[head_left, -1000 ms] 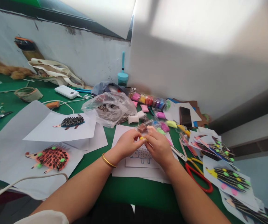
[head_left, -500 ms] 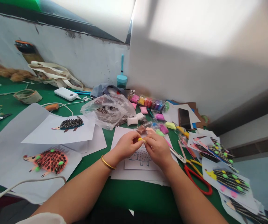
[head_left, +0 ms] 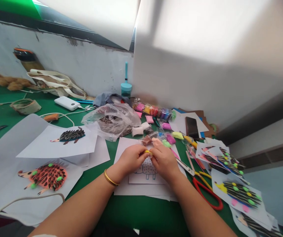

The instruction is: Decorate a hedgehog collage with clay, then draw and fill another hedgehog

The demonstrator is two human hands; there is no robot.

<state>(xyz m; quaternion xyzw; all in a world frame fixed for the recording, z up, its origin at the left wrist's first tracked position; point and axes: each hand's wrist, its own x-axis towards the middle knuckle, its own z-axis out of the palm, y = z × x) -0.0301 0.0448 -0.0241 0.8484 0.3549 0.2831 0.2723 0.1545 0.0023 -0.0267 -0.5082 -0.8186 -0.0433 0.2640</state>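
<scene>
A small piece of yellow modelling clay (head_left: 147,151) is pinched between the fingertips of my left hand (head_left: 131,158) and my right hand (head_left: 165,162). Both hands are closed and meet above a sheet with a line drawing of an animal (head_left: 150,168), partly covering it. Just beyond my fingers sit a peach lump of clay (head_left: 157,142), a brown packet (head_left: 146,140) and a light green lump (head_left: 166,143). Red-handled scissors (head_left: 206,194) lie to the right of my right hand, blades pointing toward it.
Hedgehog pictures covered in seeds lie left (head_left: 45,176) and in a pile at right (head_left: 240,194). A plastic bag of seeds (head_left: 111,120), a row of coloured clay packs (head_left: 153,110), a phone (head_left: 192,127) and a white power bank (head_left: 67,103) with a cable stand further back.
The view has shifted slightly, so things appear a little lower and further left. My hands stay together at the yellow clay, with only small finger movement.
</scene>
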